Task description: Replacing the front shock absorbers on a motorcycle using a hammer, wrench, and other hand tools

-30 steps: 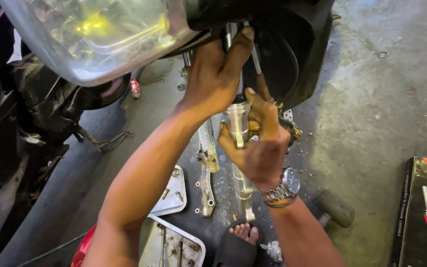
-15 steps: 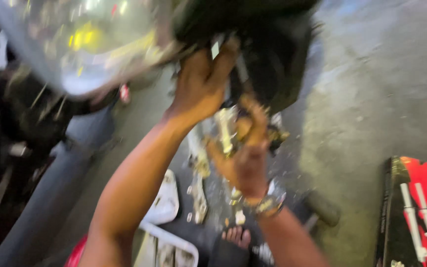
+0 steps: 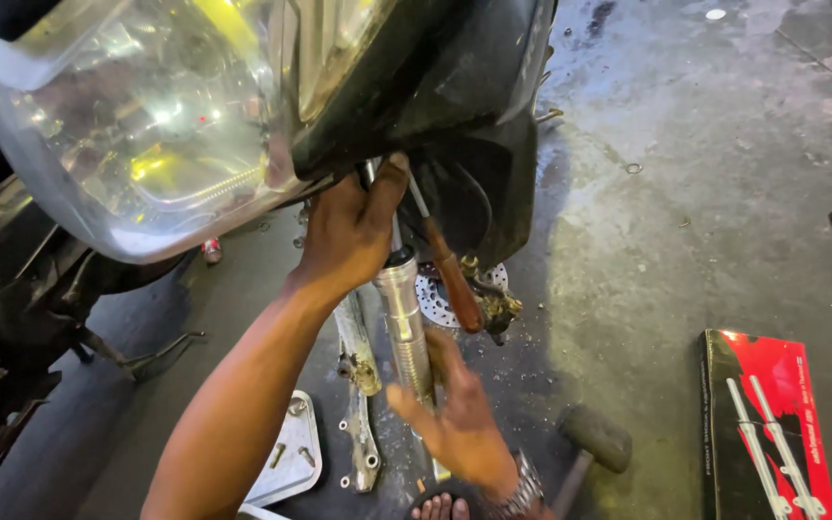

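The silver fork tube (image 3: 404, 323) stands seated up under the scooter's black front (image 3: 474, 125) though not yet secured, the left hand (image 3: 349, 231) with fingers wrapped around its top, the right hand (image 3: 455, 424) spread open against its lower end.

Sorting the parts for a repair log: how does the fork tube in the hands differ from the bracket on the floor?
The fork tube stands nearly upright under the fairing, held by the left hand; the bracket lies flat on the floor, untouched. The tube is round, smooth and shiny; the bracket is flat, dull and has holes. Both are long silver metal parts.
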